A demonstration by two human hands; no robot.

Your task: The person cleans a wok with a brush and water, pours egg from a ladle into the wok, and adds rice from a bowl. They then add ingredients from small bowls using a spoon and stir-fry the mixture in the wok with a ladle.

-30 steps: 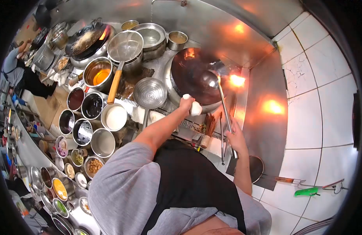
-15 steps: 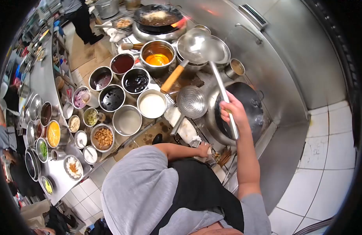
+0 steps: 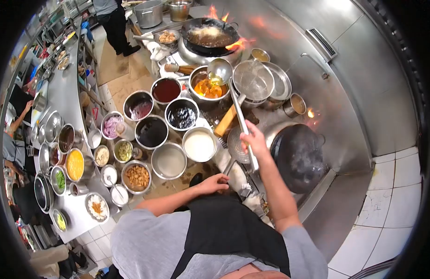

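My right hand is closed around the handle of a long metal ladle. The ladle's bowl hangs over the pot of orange oil, with some liquid in it. My left hand is near my waist, close to the end of the perforated skimmer's handle; whether it touches the handle is unclear. The perforated skimmer lies beside a wood-handled strainer. To the right, a dark wok sits on its burner with a faint haze over it.
Pots of dark sauce and a white liquid stand at the left. Flames rise around a second wok at the back. Another person stands beyond it. A side counter holds several ingredient bowls.
The ladle has moved left from above the strainer to over the oil pot. My left hand has moved left, away from the cloth by the stove edge. The view has shifted.
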